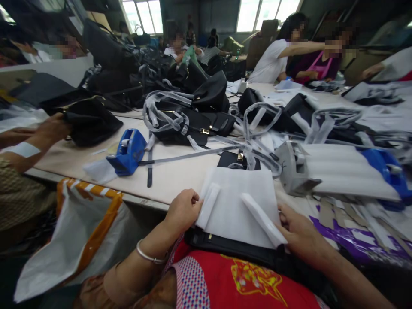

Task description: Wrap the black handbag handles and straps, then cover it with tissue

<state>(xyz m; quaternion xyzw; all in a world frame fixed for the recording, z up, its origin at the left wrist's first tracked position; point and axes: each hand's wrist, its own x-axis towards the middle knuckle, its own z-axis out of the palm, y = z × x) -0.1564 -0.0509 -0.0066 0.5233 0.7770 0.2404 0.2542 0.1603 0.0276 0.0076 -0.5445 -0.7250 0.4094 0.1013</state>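
Observation:
A white foam sheet (230,206) lies over a black bag (231,246) at the table's front edge, close to my body. My left hand (185,209) pinches the sheet's left edge, beside a short white wrapped strip (208,207). At the sheet's right edge my right hand (298,227) has its fingers closed around the border, by the lower end of a longer white wrapped strip (262,219). That strip slants across the sheet. Just beyond the sheet, part of a black piece with a gold clasp (240,158) shows.
A blue tape dispenser (128,152) stands at the left, a grey one (294,167) at the right. Black bags with wrapped straps (193,124) cover the table behind. An open white sack (80,214) hangs at the front left. Another person's hands (53,128) hold a black bag.

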